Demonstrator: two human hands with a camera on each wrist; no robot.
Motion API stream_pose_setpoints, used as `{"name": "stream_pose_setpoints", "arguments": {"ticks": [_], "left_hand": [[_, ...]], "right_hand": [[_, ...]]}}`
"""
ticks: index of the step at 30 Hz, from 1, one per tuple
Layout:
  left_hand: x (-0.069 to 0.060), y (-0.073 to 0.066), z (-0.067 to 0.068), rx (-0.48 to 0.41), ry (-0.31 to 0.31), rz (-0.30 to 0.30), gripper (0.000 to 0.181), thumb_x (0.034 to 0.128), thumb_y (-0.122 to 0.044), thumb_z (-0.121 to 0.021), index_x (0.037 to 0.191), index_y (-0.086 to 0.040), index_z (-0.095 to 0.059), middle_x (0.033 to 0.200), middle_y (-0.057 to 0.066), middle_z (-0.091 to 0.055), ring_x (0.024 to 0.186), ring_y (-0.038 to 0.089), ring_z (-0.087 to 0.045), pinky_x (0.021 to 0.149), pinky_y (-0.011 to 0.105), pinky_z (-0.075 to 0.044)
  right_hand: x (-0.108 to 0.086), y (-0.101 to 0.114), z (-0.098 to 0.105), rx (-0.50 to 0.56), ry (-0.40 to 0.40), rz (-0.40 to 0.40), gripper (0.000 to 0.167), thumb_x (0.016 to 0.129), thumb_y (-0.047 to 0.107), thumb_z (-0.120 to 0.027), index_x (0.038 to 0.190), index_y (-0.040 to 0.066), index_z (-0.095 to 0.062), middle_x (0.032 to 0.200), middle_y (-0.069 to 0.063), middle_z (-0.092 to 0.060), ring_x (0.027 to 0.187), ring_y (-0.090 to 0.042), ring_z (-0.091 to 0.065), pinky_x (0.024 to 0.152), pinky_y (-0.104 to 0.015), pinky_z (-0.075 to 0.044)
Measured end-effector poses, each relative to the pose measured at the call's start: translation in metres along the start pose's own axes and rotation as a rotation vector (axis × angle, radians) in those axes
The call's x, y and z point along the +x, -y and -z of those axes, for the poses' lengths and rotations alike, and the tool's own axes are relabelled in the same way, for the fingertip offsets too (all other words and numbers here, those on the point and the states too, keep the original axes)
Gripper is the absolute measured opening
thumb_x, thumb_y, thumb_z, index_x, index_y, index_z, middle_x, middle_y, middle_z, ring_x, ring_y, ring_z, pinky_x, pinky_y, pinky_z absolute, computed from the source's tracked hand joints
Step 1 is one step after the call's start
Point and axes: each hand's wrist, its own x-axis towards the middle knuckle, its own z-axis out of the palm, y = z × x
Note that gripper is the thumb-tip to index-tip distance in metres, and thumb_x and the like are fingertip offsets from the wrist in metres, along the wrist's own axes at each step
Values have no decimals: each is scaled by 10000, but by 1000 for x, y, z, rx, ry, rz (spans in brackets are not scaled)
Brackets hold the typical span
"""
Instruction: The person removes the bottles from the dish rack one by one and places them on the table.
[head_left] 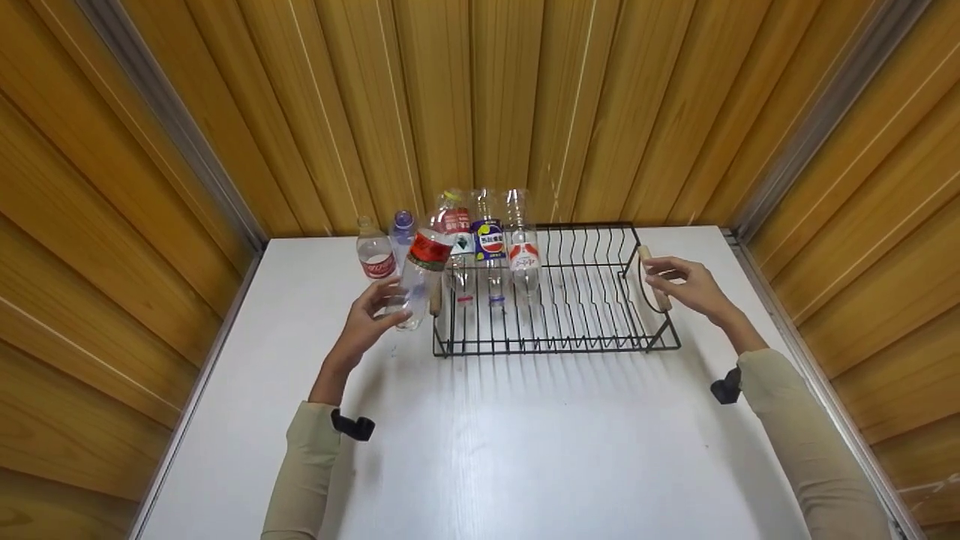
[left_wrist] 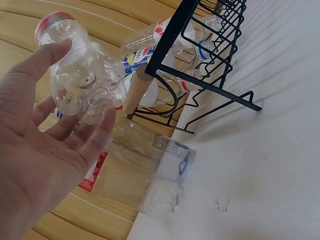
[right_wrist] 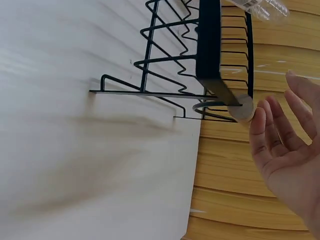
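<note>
My left hand (head_left: pixel 371 311) grips a clear plastic bottle (head_left: pixel 429 251) with a red and green label. The bottle is tilted, beside the left end of a black wire rack (head_left: pixel 570 345). In the left wrist view, the thumb and fingers (left_wrist: pixel 100 137) curve around its clear lower part. At the rack's other end, my right hand (head_left: pixel 690 286) has its fingertips at the wooden handle (head_left: pixel 654 277). The right wrist view shows fingers (right_wrist: pixel 257 127) touching the handle's end, the thumb standing apart. Three labelled bottles lean neck-down in the rack: red-white (head_left: pixel 459 238), purple (head_left: pixel 490 240) and red-banded (head_left: pixel 523 256).
Left of the rack stand a clear bottle with a red label (head_left: pixel 377 259) and a bluish bottle (head_left: pixel 403 229), partly hidden by the held one. A second wooden handle (head_left: pixel 435 300) is on the rack's left end. Wood-patterned walls (head_left: pixel 510 97) border the white table (head_left: pixel 540 450).
</note>
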Motion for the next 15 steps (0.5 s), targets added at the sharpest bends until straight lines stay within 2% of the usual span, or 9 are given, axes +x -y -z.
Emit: {"name": "stream_pose_setpoints", "arguments": {"ticks": [3,7,11,15], "left_hand": [[-2,6,3,-30,-24,15,668,915,-106,-750,1514,-153,-460,1452,176,-546,1333,337,-532,1059,455,-503],[-4,11,8,-45,-43,22,701,916,-91,-744,1539,-153,-429,1441,156,-537,1324,290,-529,1056,429,-498],[-8,16,11,-52,-63,34,730,906,-78,-752,1550,-162,-418,1416,154,-528,1330,287,-521,1090,465,-473],[-10,21,15,-44,-81,74,747,892,-104,-773,1550,-184,-426,1415,149,-507,1353,288,-489,1142,494,-418]], "right_hand": [[-2,-6,1,-6,-11,0,448,1021,198,-638,1404,-27,-577,1295,-282,-635,1024,32,-549,788,-85,-453],[-3,-13,0,41,-25,-3,425,1018,125,-626,1391,-70,-568,1298,-327,-609,1033,-28,-565,773,-117,-470],[-4,-18,0,80,-17,-12,440,1013,142,-640,1402,-52,-566,1310,-304,-603,1030,-21,-571,794,-131,-484],[-4,-23,1,97,-5,-19,476,990,154,-680,1413,-31,-562,1326,-257,-596,1027,-17,-577,804,-147,-499]]}}
